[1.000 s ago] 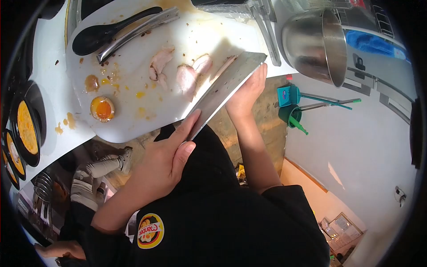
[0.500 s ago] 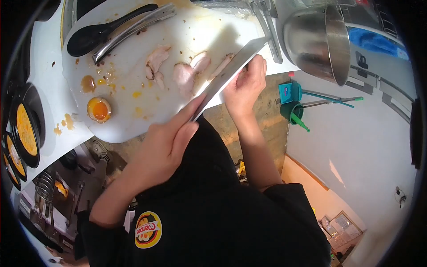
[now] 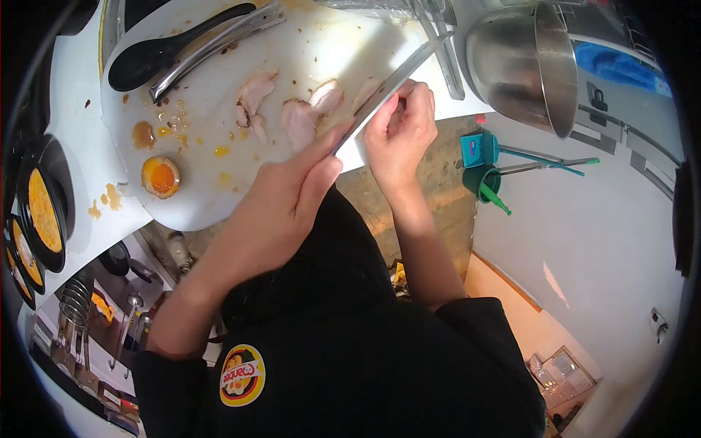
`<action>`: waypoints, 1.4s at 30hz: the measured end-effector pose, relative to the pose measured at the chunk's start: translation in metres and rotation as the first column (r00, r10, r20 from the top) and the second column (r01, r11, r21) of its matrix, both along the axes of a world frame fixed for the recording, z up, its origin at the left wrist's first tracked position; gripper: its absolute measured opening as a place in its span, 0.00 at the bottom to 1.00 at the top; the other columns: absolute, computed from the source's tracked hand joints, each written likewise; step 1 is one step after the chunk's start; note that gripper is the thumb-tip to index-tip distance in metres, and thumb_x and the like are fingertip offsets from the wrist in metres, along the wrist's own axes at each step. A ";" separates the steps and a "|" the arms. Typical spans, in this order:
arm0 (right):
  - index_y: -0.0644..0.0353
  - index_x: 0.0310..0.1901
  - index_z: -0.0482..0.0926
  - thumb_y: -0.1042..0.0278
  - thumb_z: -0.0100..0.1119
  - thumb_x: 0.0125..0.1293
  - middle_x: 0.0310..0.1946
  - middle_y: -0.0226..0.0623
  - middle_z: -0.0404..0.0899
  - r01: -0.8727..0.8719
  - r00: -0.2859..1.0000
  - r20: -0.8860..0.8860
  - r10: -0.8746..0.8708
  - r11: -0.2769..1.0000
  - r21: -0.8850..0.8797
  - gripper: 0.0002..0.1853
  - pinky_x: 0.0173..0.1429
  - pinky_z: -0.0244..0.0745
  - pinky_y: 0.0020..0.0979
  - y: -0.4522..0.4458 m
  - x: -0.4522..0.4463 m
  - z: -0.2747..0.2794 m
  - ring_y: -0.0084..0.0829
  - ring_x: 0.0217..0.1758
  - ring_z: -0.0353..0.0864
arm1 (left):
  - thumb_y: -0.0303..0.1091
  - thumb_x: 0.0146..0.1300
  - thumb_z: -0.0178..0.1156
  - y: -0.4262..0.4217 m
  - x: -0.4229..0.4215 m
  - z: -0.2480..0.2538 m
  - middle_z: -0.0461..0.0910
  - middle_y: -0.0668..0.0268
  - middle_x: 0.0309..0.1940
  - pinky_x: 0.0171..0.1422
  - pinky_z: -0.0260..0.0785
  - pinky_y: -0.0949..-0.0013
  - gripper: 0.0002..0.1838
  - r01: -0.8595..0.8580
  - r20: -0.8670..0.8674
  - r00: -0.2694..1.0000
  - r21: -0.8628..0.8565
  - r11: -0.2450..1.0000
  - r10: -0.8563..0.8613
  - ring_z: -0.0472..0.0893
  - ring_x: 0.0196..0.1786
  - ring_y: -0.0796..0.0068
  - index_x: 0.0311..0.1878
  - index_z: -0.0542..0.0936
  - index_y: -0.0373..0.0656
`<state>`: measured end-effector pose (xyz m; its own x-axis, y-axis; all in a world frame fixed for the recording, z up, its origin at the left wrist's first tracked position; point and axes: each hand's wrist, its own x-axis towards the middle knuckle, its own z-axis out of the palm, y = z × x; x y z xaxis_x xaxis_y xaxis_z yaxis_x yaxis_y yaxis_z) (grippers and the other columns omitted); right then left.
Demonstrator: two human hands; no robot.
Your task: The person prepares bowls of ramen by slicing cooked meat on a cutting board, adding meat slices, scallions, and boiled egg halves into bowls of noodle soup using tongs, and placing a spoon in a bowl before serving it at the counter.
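A worker (image 3: 336, 372) in a black T-shirt (image 3: 438, 365) grips a large kitchen knife (image 3: 410, 67) in the left hand (image 3: 274, 212), the right hand (image 3: 400, 142) curled beside the blade, its hold impossible to tell, as meat slices (image 3: 299, 125) lie on a white cutting board (image 3: 204, 135) with a halved egg (image 3: 161, 177), black spoon (image 3: 135, 66) and metal tongs (image 3: 212, 53).

Knife (image 3: 394, 80) seemingly hides part of a meat slice (image 3: 365, 93).
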<state>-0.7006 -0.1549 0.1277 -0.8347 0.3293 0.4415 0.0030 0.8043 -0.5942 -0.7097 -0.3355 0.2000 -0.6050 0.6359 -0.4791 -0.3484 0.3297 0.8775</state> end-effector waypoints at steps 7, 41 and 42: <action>0.64 0.31 0.70 0.79 0.51 0.54 0.30 0.44 0.74 -0.004 1.000 0.021 0.004 1.000 -0.018 0.03 0.41 0.68 0.43 0.001 0.000 0.000 0.48 0.35 0.71 | 0.38 0.76 0.44 -0.026 0.026 0.006 0.78 0.41 0.38 0.54 0.70 0.61 0.23 -0.018 -0.007 1.000 -0.091 0.996 0.017 0.80 0.42 0.44 0.68 0.68 0.38; 0.66 0.36 0.70 0.75 0.51 0.64 0.32 0.47 0.72 0.045 0.998 -0.029 -0.049 0.992 -0.119 0.04 0.44 0.67 0.42 0.003 0.004 -0.009 0.46 0.37 0.71 | 0.55 0.77 0.40 -0.068 0.009 0.005 0.63 0.72 0.13 0.14 0.53 0.79 0.25 -0.571 0.587 0.732 0.251 0.782 0.346 0.59 0.10 0.85 0.34 0.70 0.42; 0.66 0.36 0.70 0.71 0.51 0.68 0.31 0.45 0.73 0.036 0.998 -0.052 -0.038 0.998 -0.052 0.06 0.41 0.69 0.39 0.004 0.004 -0.010 0.42 0.35 0.73 | 0.55 0.77 0.39 -0.073 0.008 -0.001 0.64 0.72 0.13 0.14 0.53 0.79 0.25 -0.596 0.675 0.682 0.292 0.748 0.280 0.59 0.10 0.85 0.36 0.71 0.43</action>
